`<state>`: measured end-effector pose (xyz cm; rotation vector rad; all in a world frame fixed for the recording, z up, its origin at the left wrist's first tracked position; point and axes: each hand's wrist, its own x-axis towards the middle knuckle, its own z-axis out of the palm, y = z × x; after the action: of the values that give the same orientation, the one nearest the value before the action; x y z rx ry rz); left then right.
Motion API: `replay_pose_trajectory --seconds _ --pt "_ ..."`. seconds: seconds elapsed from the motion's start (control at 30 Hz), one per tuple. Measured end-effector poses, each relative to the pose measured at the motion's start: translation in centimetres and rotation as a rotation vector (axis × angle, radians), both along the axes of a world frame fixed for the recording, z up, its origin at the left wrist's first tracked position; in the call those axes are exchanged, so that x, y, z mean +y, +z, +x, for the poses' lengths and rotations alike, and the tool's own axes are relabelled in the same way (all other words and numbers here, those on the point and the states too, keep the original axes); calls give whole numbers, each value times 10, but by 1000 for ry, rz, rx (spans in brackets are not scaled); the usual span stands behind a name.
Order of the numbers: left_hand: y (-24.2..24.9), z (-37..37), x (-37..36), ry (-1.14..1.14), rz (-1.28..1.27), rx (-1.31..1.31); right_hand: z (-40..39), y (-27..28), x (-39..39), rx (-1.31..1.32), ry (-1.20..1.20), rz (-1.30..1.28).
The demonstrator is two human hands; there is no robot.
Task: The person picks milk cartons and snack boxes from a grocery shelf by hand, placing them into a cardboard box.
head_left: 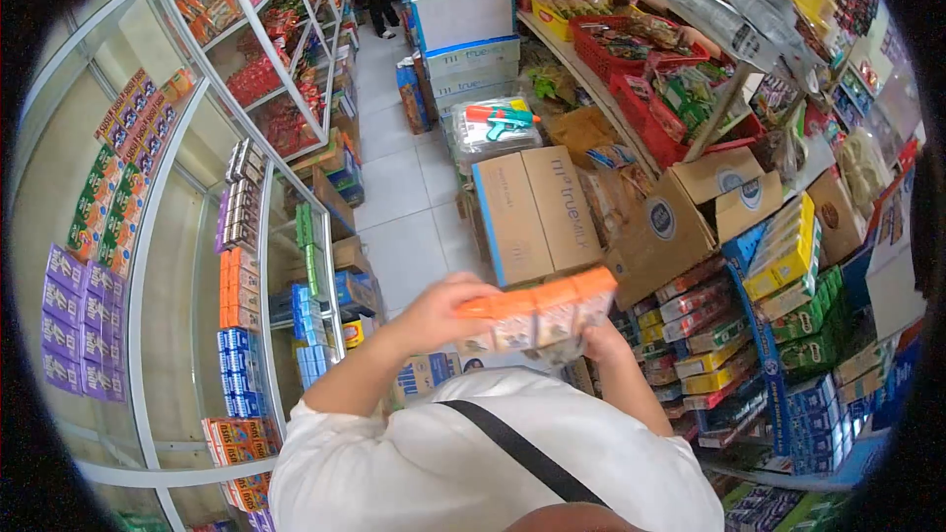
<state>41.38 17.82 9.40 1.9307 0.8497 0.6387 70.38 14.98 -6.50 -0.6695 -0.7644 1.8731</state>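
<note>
Fingers of the left hand (439, 317) clamp the left end of an orange-topped pack (537, 313); the right hand (606, 343) is at its lower right corner, fingers mostly hidden, can't tell how they close. Pack is up in front of the chest, off any surface.

Containers: two red baskets (636, 113) on the right shelf, heaped with packaged goods. Cardboard box (537, 212) just beyond the pack, top flaps folded down, contents hidden. Open-flapped carton (662, 227) beside it, inside can't be read. Glass-fronted cabinet (177, 477) on the left: purple packs (84, 325), orange packs (239, 291) and blue packs (241, 374), stacked in columns.

Pack's long axis runs left to right across the body, right end angled slightly away. Orange side sits along the upper far edge; printed pale side faces back toward the wearer.
</note>
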Motion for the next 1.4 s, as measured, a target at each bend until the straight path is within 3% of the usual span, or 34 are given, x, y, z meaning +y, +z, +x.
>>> replay_pose_trajectory --seconds 0.1,0.2,0.3,0.43,0.5,0.57,0.63,1.0,1.07,1.27,1.4 --pt "29 50 -1 -93 34 132 20 31 -33 31 -235 8" --pt "75 78 -2 -9 465 -21 46 25 -63 49 -457 -6" --pt "157 90 -20 -295 213 -540 64 18 -84 49 -583 -12" --pt "215 126 -54 -628 64 -762 86 3 -107 6 -749 -23" --pt "221 142 -68 -734 -58 -770 95 -2 -116 -120 -810 -9" --pt "223 154 -79 -791 -159 -768 106 -20 -128 35 -793 -121" --pt "223 164 -88 -813 -231 -764 101 1 -132 43 -812 -45" --pt "230 184 -127 -694 -390 -740 118 -26 -158 83 -729 -77" --pt "229 190 -125 -777 -257 -756 121 -29 -158 76 -689 -59" --pt "219 188 -124 -732 -155 -733 119 -8 -156 -35 -618 -189" --pt "210 173 -130 -683 -80 -694 115 -19 -141 -5 -613 -90"
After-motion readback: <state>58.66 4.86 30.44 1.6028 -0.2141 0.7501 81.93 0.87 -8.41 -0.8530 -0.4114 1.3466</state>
